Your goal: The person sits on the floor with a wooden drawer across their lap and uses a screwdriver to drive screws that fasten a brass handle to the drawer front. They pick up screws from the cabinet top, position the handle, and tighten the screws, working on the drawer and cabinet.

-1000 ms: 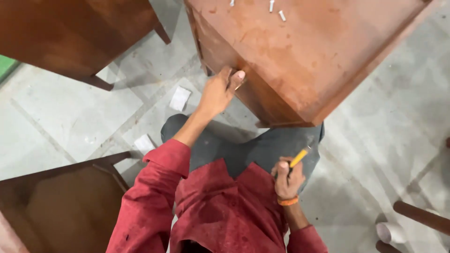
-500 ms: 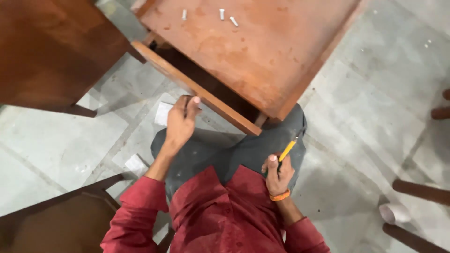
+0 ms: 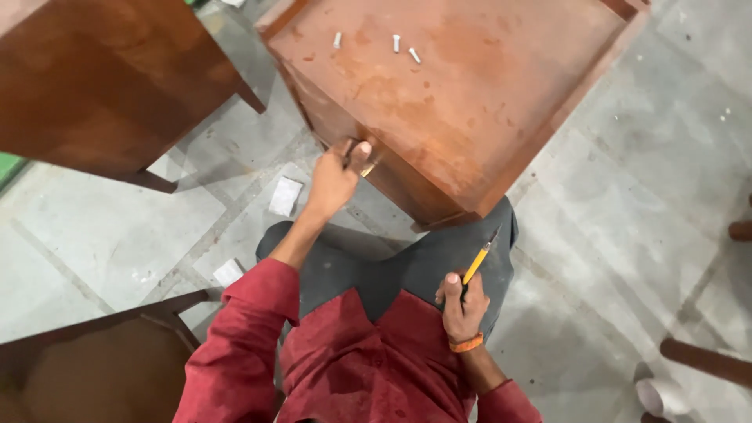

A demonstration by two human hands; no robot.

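Note:
A reddish-brown wooden cabinet (image 3: 462, 94) stands in front of me on the grey floor. My left hand (image 3: 335, 178) reaches out to its front face and its fingers are closed on a small metal knob (image 3: 365, 166) there. My right hand (image 3: 462, 307) rests on my lap, wearing an orange wristband, and holds a yellow pencil (image 3: 478, 262) that points up and to the right. Three short white bolts (image 3: 395, 43) lie on the cabinet's top near its far edge.
A darker wooden cabinet (image 3: 102, 86) stands at the upper left and another (image 3: 86, 376) at the lower left. Two white paper scraps (image 3: 285, 196) lie on the floor. A wooden leg (image 3: 705, 360) and a white roll (image 3: 659, 396) sit at the lower right.
My left hand let go of the cabinet front, drew back, then reached forward again onto the knob. The view shifted over the cabinet. My right hand stayed on my lap with the pencil.

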